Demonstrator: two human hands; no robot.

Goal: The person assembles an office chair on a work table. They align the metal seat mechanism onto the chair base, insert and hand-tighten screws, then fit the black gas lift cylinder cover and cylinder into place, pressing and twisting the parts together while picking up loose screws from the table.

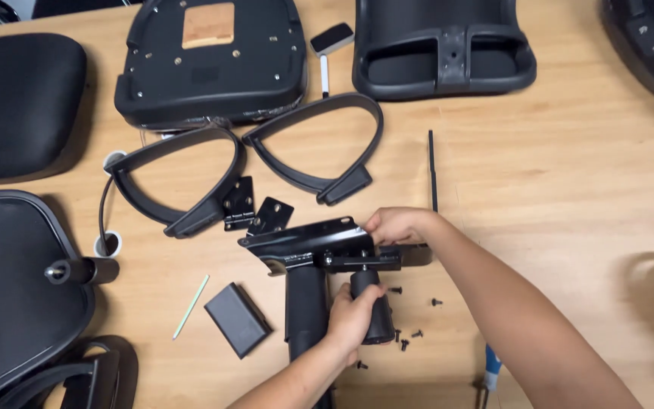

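Both forearms enter from six o'clock. Left hand (353,314) is wrapped, fingers curled tight, around a black cylindrical knob (373,307) hanging from the chair tilt mechanism (313,246). Right hand (395,225) pinches the mechanism's metal plate at its three o'clock edge, fingers pressed together over the rim. The mechanism sits at table centre, just beside a black upright column (306,310) at its six o'clock.

Assembly judged to be at an early stage. Loose screws (406,333) lie scattered on the wooden table (569,167) at five o'clock of the knob (none visibly driven yet). Two armrest loops (179,178) (319,144) lie unattached at eleven and twelve o'clock, with two small bracket plates (255,208) between them and the mechanism. The upturned seat base (210,60) at eleven o'clock carries no mechanism; the backrest frame (444,49) at one o'clock stands apart. A long hex key (432,170) lies near the right hand, and a small black box (236,318) at eight o'clock.
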